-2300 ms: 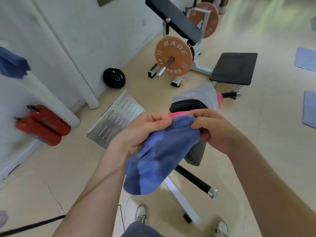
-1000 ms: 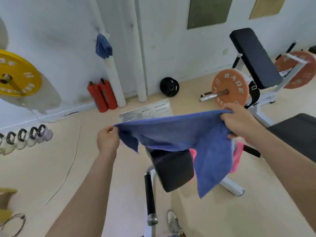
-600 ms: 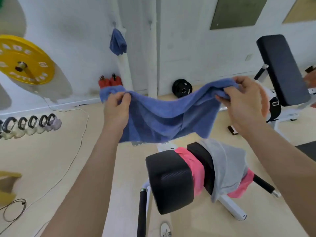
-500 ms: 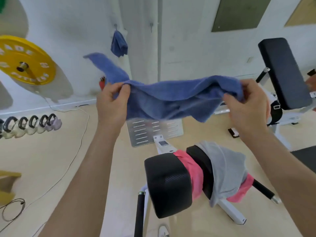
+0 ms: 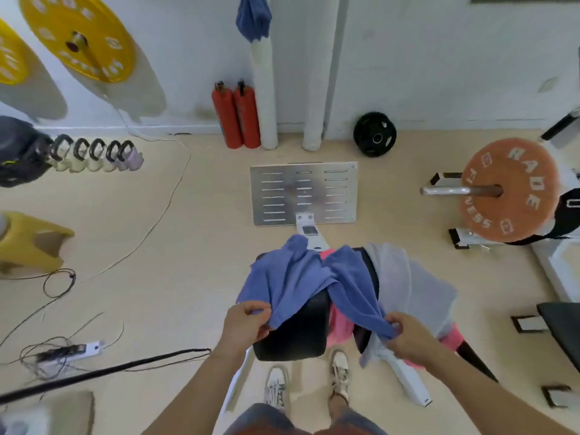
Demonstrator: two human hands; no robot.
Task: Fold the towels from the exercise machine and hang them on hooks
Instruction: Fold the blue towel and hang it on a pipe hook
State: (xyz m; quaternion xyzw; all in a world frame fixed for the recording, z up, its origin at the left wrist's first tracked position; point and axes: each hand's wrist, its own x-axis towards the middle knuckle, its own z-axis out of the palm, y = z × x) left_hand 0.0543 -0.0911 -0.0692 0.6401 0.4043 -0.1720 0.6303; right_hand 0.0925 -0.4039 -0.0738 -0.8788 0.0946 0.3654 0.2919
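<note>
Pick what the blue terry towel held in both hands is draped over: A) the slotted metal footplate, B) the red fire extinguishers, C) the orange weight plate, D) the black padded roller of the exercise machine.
D: the blue terry towel, pinched by the left hand and right hand, lies across the black padded roller.

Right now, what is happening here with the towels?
A person holds a blue towel by two corners, the left hand and the right hand each in a pinching grip. The towel is spread over the black pad of the exercise machine. A pink towel and a grey towel lie there unfolded. Another blue towel hangs on the wall.
</note>
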